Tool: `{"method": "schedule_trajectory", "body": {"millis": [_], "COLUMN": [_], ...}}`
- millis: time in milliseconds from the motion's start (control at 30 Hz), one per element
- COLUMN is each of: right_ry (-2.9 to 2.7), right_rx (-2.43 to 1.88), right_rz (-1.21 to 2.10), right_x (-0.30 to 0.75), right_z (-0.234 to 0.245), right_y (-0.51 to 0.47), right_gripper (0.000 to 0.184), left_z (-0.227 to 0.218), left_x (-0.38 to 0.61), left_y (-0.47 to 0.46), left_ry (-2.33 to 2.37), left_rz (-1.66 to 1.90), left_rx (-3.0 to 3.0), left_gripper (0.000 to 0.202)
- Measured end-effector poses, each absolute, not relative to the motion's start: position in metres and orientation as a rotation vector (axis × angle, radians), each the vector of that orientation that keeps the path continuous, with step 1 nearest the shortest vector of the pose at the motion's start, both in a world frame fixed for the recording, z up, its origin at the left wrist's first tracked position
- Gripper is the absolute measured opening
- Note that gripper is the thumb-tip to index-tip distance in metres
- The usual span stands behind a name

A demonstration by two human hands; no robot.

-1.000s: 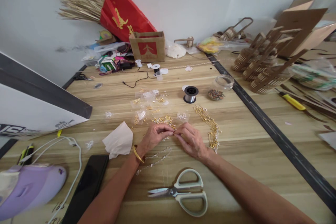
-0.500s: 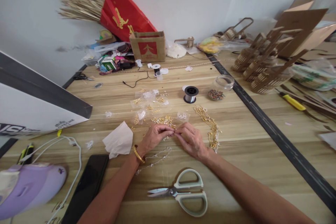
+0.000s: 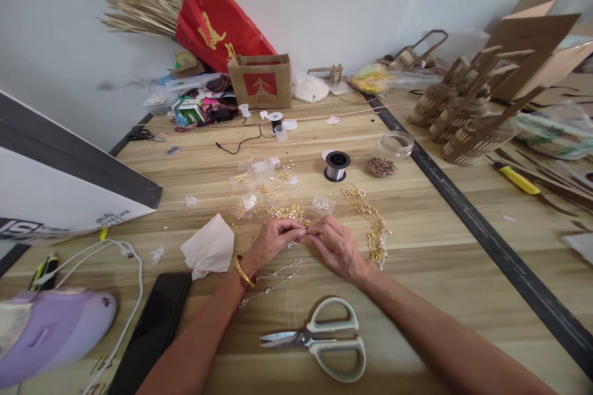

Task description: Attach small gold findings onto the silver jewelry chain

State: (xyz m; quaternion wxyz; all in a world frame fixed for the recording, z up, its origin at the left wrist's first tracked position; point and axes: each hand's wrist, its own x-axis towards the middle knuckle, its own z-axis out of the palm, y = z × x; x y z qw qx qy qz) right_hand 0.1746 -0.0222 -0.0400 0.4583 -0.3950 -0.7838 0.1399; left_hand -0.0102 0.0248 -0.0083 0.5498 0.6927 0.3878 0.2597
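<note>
My left hand point(image 3: 274, 243) and my right hand point(image 3: 337, 248) meet fingertip to fingertip over the table. Both are closed in a pinch; whatever lies between the fingers is too small to make out. Just beyond them is a pile of gold beads and findings point(image 3: 288, 212), partly covered by the hands. Below my left hand a silver beaded chain point(image 3: 277, 287) lies in a loop. To the right of my right hand rests a bundle of gold chains point(image 3: 377, 231). Nearer to me lie white-handled scissors point(image 3: 319, 338), blades pointing left.
Behind the hands stand a wire spool point(image 3: 336, 166) and a clear jar of beads point(image 3: 383, 159). Small bags of findings point(image 3: 259, 168) lie beyond the pile. At left are a napkin point(image 3: 209, 247), a black phone point(image 3: 155, 327) and a purple device point(image 3: 60, 333). Woven baskets point(image 3: 477, 129) stand at right.
The pinched fingertips have shifted very slightly to the left. Otherwise the hands and the things on the table look the same.
</note>
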Motion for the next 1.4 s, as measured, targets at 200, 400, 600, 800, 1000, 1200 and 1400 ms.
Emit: {"method": "schedule_trajectory", "body": {"millis": [200, 400, 600, 800, 1000, 1200, 1400], "right_ry": [-1.899, -1.879, -1.86, -1.857, -1.884, -1.896, -1.902], "right_rx": [-0.989, -0.984, -1.009, -1.008, -1.038, -1.041, -1.025], "right_rz": [0.341, 0.338, 0.343, 0.352, 0.356, 0.338, 0.352], "right_x": [0.1739, 0.1738, 0.1736, 0.1729, 0.1734, 0.1736, 0.1749], "right_z": [-0.0386, -0.0398, -0.0403, -0.0403, -0.0417, -0.0416, -0.0413], "right_y": [-0.0223, -0.0215, -0.0217, -0.0217, -0.0217, -0.0215, -0.0217], "right_gripper": [0.011, 0.008, 0.007, 0.006, 0.006, 0.008, 0.009], "left_z": [-0.0051, -0.0031, -0.004, -0.0015, -0.002, -0.0061, -0.0072], "left_x": [-0.008, -0.0072, -0.0067, -0.0059, -0.0051, -0.0047, -0.0076], "left_y": [0.0219, 0.0194, 0.0186, 0.017, 0.0166, 0.0176, 0.0214], "left_ry": [0.937, 0.959, 0.98, 0.996, 0.995, 0.992, 0.943], "left_rz": [0.623, 0.625, 0.628, 0.634, 0.652, 0.652, 0.631], "left_rx": [1.704, 1.775, 1.819, 1.866, 1.835, 1.801, 1.729], "left_gripper": [0.025, 0.022, 0.02, 0.018, 0.018, 0.019, 0.022]}}
